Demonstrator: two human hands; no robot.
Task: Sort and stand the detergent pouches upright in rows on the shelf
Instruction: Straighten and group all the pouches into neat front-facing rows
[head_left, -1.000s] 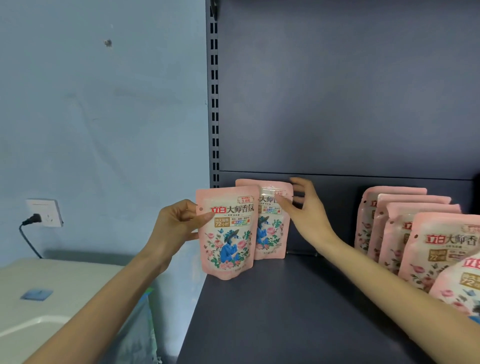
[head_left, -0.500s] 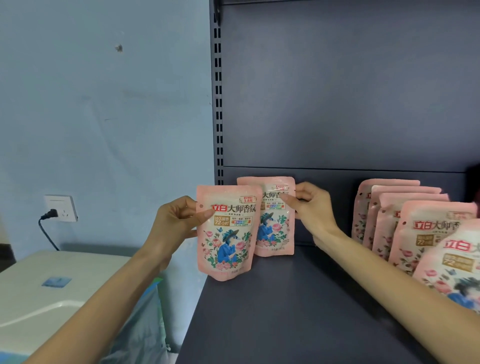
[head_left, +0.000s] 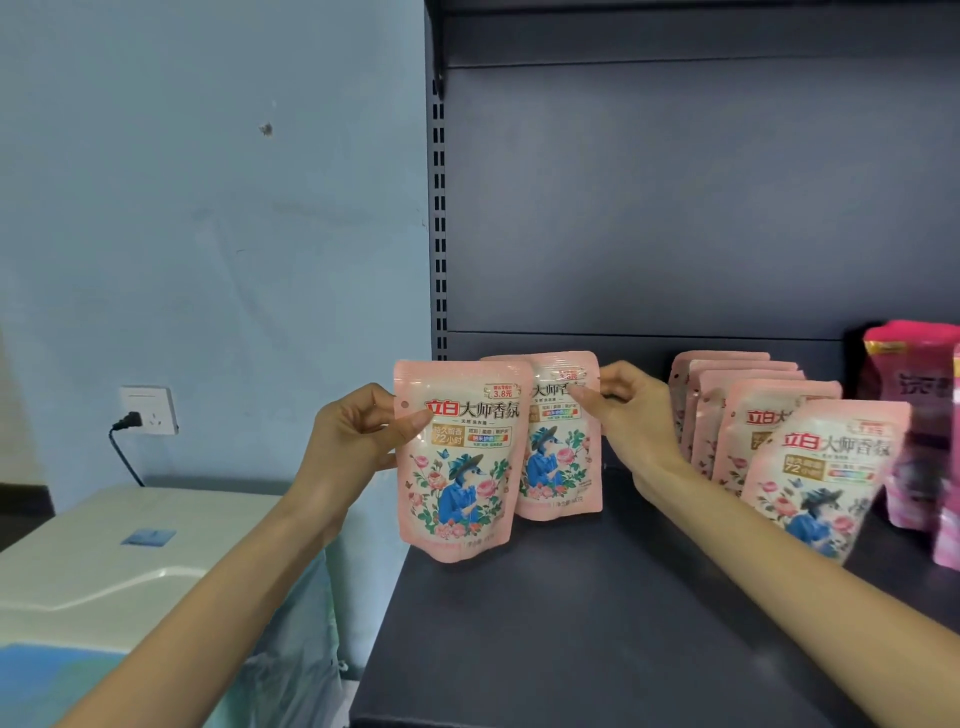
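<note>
Two pink floral detergent pouches stand at the left end of the dark shelf (head_left: 613, 613). My left hand (head_left: 358, 436) grips the front pouch (head_left: 460, 462) by its left edge, its bottom at the shelf's left front corner. Behind it stands the back pouch (head_left: 563, 452), upright near the back panel, with my right hand (head_left: 628, 415) pinching its upper right corner. To the right, a row of several identical pink pouches (head_left: 779, 441) stands one behind another, the frontmost leaning.
Darker magenta pouches (head_left: 919, 431) stand at the far right of the shelf. The shelf's slotted upright (head_left: 439, 234) rises at its left back corner. Left of the shelf are a white appliance (head_left: 119, 561), a wall socket with a plug (head_left: 148, 410) and a plastic bag (head_left: 291, 660).
My right hand has closed from flat fingers against the back pouch to a pinch on its top right corner. The view has shifted, bringing the magenta pouches in at the right.
</note>
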